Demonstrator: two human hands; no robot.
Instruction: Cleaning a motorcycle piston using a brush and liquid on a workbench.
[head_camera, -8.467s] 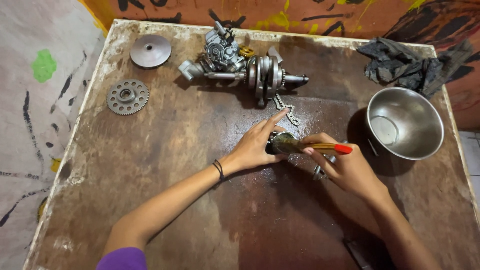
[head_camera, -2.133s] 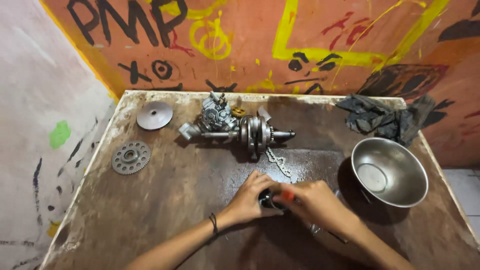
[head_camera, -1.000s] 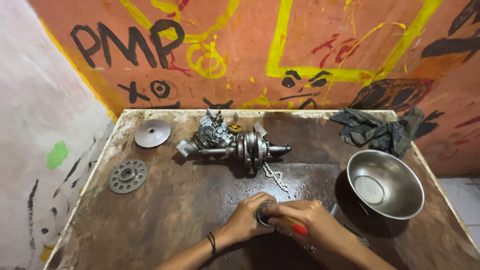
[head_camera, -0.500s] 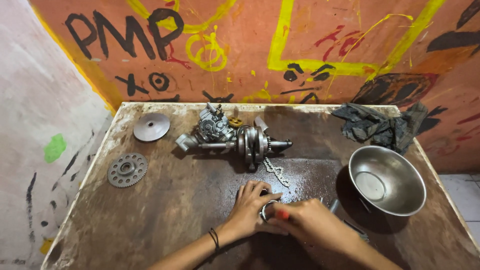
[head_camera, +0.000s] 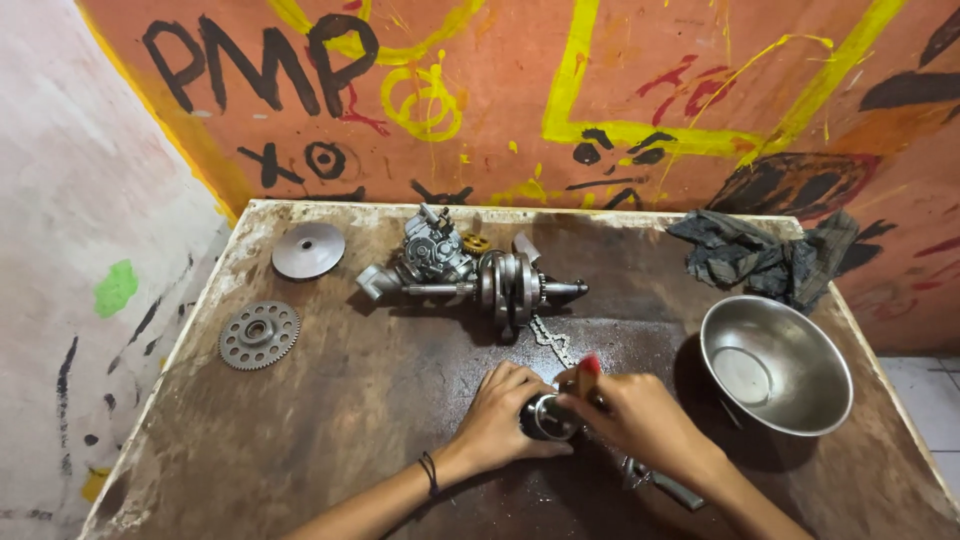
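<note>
Round metal part half hidden, left hand gripping, right hand covering tool

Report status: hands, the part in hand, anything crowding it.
Left hand clamps small round metal part. Right hand holds red-handled tool on it. Chain just behind, steel bowl to the right.

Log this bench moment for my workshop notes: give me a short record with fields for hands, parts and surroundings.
left hand: left hand grips a small round metal part on the table
right hand: right hand holds a red-tipped tool against that part
behind hands: chain, crankshaft assembly
left side: toothed gear, smooth disc
right side: steel bowl, dark rag
</note>
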